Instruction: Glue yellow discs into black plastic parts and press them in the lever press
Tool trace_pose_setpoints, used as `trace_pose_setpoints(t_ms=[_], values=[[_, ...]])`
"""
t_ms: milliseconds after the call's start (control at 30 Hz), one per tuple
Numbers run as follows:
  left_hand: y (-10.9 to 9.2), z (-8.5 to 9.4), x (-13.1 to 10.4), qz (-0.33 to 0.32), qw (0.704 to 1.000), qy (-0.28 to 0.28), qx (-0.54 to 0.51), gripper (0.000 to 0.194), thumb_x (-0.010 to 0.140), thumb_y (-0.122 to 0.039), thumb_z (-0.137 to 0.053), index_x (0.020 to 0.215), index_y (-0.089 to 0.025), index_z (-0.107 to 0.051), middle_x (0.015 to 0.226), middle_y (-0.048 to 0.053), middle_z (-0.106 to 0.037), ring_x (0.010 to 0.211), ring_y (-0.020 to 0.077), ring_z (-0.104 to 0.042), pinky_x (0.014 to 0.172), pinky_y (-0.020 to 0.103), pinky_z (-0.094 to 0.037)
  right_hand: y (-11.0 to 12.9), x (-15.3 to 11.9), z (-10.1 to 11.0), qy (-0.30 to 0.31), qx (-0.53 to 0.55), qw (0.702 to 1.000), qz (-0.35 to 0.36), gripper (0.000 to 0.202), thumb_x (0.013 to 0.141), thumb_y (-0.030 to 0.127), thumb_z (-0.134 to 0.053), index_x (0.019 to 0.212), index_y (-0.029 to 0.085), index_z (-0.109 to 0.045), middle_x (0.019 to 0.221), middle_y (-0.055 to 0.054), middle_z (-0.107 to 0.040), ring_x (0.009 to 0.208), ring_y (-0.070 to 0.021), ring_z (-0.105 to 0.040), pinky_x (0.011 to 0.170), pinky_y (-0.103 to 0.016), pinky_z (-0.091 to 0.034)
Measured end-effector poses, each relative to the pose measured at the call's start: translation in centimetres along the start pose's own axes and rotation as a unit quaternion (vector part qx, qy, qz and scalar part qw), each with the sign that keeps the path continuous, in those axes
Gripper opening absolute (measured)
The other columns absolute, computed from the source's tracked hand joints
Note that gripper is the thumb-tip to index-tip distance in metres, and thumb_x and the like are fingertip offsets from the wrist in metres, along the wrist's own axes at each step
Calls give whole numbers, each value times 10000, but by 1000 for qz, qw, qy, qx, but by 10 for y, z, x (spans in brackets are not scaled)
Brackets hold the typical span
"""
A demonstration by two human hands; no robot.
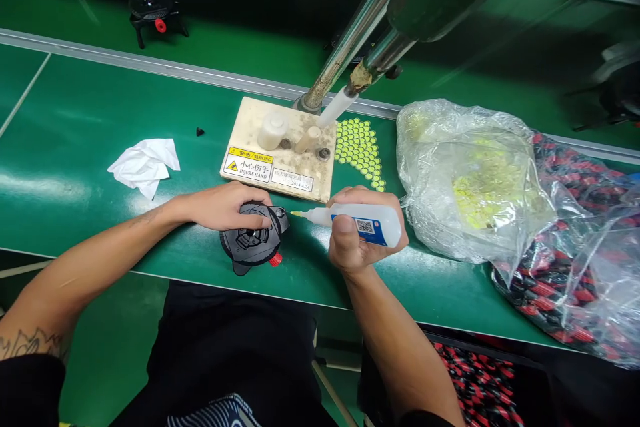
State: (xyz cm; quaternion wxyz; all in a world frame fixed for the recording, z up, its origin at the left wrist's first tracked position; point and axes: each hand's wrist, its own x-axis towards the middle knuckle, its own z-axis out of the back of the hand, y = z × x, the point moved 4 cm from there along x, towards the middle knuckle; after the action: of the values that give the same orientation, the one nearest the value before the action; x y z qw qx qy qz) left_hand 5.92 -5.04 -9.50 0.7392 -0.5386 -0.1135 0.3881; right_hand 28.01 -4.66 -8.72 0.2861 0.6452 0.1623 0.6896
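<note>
My left hand [231,207] grips the upper edge of a black round device [250,247], thumb across its top. The device has several lobed projections and a red knob [275,259], and it lies near the front edge of the green table. In my right hand [355,240] is a white glue bottle [390,221] with a blue label, held nearly level. Its narrow yellowish tip points left, just short of a small round recess in the device's right-hand lobe. Whether any liquid is coming out cannot be made out.
A press base [250,140] with a warning label and metal column [345,47] stands behind my hands. Right of it lie yellow-green round pieces [357,150] and plastic bags [465,167]. White tissue [145,163] and a small black piece [200,131] lie left; another black device [155,13] stands beyond.
</note>
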Motion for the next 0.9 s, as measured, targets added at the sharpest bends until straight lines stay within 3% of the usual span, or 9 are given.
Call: trace_pose_setpoints(t_ms=[200,533,900], values=[[-1,0,0,0,1000,-1,-2,333,1011,-451,-632,1152,-162,-720,1069,82,-786,913,222,-722,771,309,-526,6,3,-3,7,-50,996,73,161,955,399,-679,1056,275,-667,796,-21,-662,541,-163,-570,469,-341,-483],[-1,0,0,-1,1000,-1,3,334,1012,-443,-632,1169,-163,-724,1076,77,-787,917,218,-720,770,304,-523,10,5,-4,14,-34,994,107,153,985,318,-674,1106,224,-678,845,-37,-681,588,-163,-615,481,-319,-503],[1,0,-1,2,1000,-1,11,372,1011,-464,-620,1198,-159,-723,1116,81,-792,959,225,-727,797,308,-523,9,9,-2,3,-4,999,53,139,982,336,-705,1041,210,-708,809,-27,-664,576,-151,-607,496,-311,-485]])
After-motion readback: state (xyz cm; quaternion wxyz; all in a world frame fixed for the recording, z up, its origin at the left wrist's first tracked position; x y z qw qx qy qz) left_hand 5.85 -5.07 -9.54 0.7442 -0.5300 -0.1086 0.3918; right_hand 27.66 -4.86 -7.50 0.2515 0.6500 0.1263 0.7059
